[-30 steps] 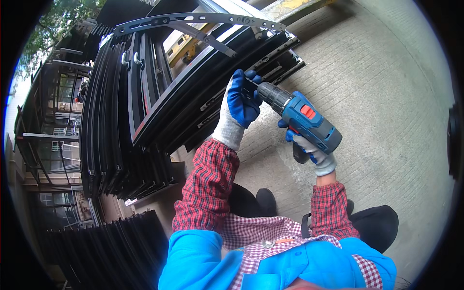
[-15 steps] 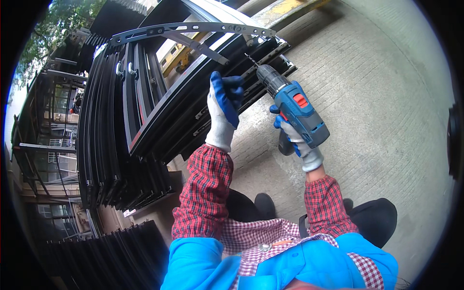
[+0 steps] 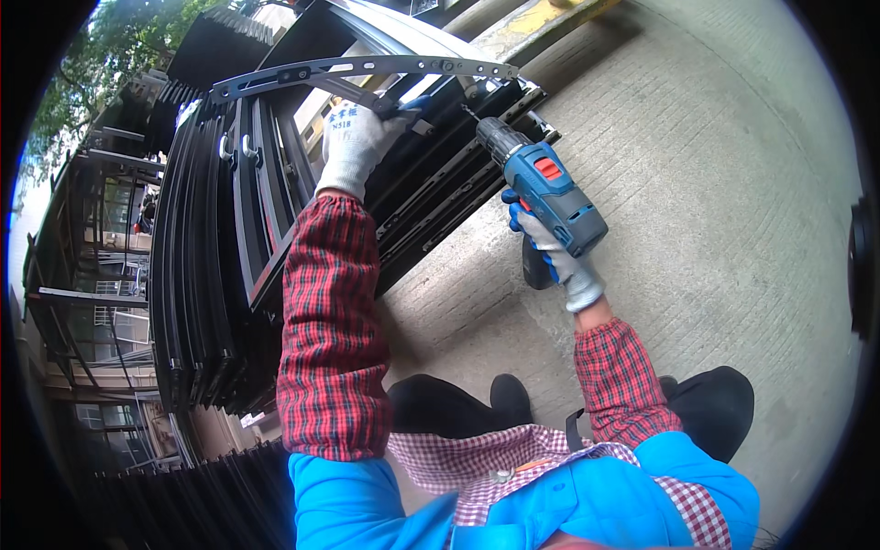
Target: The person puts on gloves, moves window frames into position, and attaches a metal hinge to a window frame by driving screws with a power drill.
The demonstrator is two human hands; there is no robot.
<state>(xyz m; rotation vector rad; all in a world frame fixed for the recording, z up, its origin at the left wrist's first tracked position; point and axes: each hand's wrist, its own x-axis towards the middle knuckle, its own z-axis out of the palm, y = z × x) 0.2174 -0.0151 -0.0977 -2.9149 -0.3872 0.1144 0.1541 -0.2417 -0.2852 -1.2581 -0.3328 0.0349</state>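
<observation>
My right hand (image 3: 547, 246), in a white and blue work glove, is wrapped round the grip of a blue and black cordless drill (image 3: 556, 192). The drill's thin bit points up and left at the end of a black frame. My left hand (image 3: 356, 139), gloved too, has closed on the short arm of a slotted grey metal window stay (image 3: 417, 66). Its fingertips are partly hidden by that arm. The stay stretches across the top of the stacked black window frames (image 3: 403, 192), its right end near the frame's corner.
More black frames (image 3: 197, 266) stand packed at the left, some with white handles (image 3: 247, 147). A further dark stack (image 3: 220, 500) sits at the lower left. A yellow-edged beam (image 3: 541, 27) lies at the top. Concrete floor (image 3: 706, 202) spreads on the right.
My left hand has gone up and left from beside the frames onto the stay's short arm. The stay has shifted slightly. The drill has moved a little left and up.
</observation>
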